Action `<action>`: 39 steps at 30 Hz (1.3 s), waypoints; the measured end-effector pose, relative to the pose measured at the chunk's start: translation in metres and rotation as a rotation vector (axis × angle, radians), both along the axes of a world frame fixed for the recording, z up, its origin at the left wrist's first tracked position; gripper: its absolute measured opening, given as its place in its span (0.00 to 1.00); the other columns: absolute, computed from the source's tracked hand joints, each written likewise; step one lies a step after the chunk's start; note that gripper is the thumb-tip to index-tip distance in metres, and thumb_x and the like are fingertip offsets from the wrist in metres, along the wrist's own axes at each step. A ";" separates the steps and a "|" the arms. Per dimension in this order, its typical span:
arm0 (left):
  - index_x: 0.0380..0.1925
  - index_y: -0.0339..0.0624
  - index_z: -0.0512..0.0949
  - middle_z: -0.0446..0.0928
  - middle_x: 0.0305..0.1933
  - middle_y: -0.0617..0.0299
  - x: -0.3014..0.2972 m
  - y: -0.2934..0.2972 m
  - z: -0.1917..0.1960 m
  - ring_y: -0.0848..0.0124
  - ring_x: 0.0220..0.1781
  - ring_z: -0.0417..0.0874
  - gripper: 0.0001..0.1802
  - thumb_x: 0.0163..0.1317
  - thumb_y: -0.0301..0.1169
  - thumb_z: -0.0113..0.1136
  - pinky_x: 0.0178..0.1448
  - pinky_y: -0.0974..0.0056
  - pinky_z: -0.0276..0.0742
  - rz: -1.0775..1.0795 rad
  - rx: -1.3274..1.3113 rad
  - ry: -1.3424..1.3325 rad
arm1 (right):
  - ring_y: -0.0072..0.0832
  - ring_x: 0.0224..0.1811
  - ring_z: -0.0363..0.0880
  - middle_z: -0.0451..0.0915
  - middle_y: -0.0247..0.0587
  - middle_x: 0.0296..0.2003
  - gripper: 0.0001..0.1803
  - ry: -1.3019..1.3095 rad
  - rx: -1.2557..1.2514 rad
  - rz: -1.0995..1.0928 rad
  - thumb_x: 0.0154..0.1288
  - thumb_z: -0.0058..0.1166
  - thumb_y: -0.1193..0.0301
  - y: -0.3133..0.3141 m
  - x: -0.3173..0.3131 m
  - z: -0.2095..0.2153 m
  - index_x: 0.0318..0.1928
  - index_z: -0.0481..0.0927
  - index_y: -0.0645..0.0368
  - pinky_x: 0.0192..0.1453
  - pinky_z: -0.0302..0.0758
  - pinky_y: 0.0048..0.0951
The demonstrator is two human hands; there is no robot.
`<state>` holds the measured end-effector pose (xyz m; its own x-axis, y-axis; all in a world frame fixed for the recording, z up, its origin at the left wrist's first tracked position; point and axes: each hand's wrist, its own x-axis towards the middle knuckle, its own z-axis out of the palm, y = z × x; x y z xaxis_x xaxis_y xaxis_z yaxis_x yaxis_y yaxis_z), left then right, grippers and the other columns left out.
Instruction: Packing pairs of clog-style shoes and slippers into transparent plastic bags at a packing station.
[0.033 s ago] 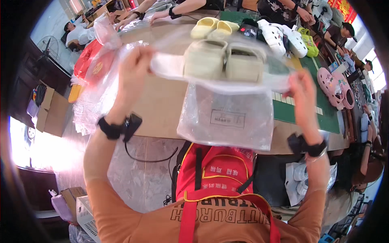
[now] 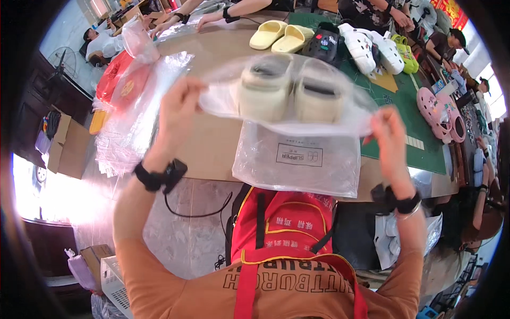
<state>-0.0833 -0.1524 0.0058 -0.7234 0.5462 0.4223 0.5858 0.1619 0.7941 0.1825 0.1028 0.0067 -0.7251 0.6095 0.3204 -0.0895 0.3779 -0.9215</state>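
Left hand [image 2: 180, 103] and right hand [image 2: 390, 133] pinched opposite ends of broad, milky translucent plastic film [image 2: 297, 127]; cream, thick-soled slippers [image 2: 262, 101] showed between the fingers. Even tension, fingertips clear of slippers, seemed best.

The left hand [image 2: 180, 103] and the right hand [image 2: 389, 130] are blurred, so just how their fingertips grip the clear film [image 2: 223, 99] is unclear. The cream slippers [image 2: 265, 101] look smeared and veiled by that film, which probably joins the printed pouch [image 2: 319, 178] below, though the join is hidden. The upper edge cuts off a co-worker's forearms [image 2: 248, 9]. The clutter [image 2: 472, 114] at far right is too small to tell.
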 end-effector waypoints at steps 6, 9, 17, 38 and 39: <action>0.38 0.46 0.75 0.75 0.31 0.54 0.038 -0.055 -0.099 0.55 0.29 0.77 0.10 0.55 0.24 0.50 0.32 0.58 0.74 -0.057 -0.460 0.415 | 0.22 0.23 0.73 0.76 0.39 0.25 0.09 -0.350 0.129 0.102 0.58 0.55 0.71 -0.067 0.045 -0.106 0.35 0.71 0.61 0.24 0.69 0.23; 0.43 0.47 0.72 0.76 0.32 0.54 0.062 -0.054 -0.090 0.53 0.32 0.78 0.13 0.56 0.27 0.50 0.31 0.54 0.73 -0.035 -0.691 0.357 | 0.24 0.21 0.73 0.75 0.42 0.26 0.08 -0.378 0.043 0.084 0.57 0.54 0.74 -0.078 0.050 -0.115 0.36 0.71 0.63 0.24 0.69 0.24; 0.52 0.48 0.68 0.74 0.18 0.57 0.104 -0.024 -0.053 0.60 0.20 0.77 0.21 0.56 0.35 0.52 0.25 0.58 0.71 -0.093 -1.041 0.598 | 0.30 0.25 0.75 0.76 0.44 0.31 0.10 -0.286 0.147 0.020 0.55 0.55 0.75 -0.089 0.049 -0.111 0.38 0.72 0.63 0.26 0.71 0.24; 0.49 0.43 0.70 0.70 0.44 0.53 0.143 0.057 -0.124 0.57 0.50 0.68 0.24 0.48 0.31 0.52 0.47 0.47 0.61 -0.491 -0.546 0.747 | 0.16 0.21 0.69 0.74 0.34 0.23 0.06 -0.200 -0.033 -0.148 0.51 0.55 0.79 -0.089 0.066 -0.127 0.31 0.72 0.62 0.25 0.66 0.18; 0.49 0.42 0.70 0.70 0.44 0.53 0.142 0.057 -0.123 0.56 0.49 0.69 0.23 0.49 0.31 0.52 0.47 0.48 0.62 -0.515 -0.545 0.690 | 0.13 0.22 0.68 0.73 0.32 0.22 0.06 -0.195 -0.030 -0.142 0.52 0.55 0.79 -0.086 0.066 -0.125 0.31 0.72 0.62 0.25 0.65 0.17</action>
<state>0.0588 -0.0952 -0.1176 -0.0394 0.9651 0.2588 0.9886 0.0000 0.1503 0.2482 0.0171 -0.1178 -0.6779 0.7168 0.1632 0.1429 0.3463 -0.9272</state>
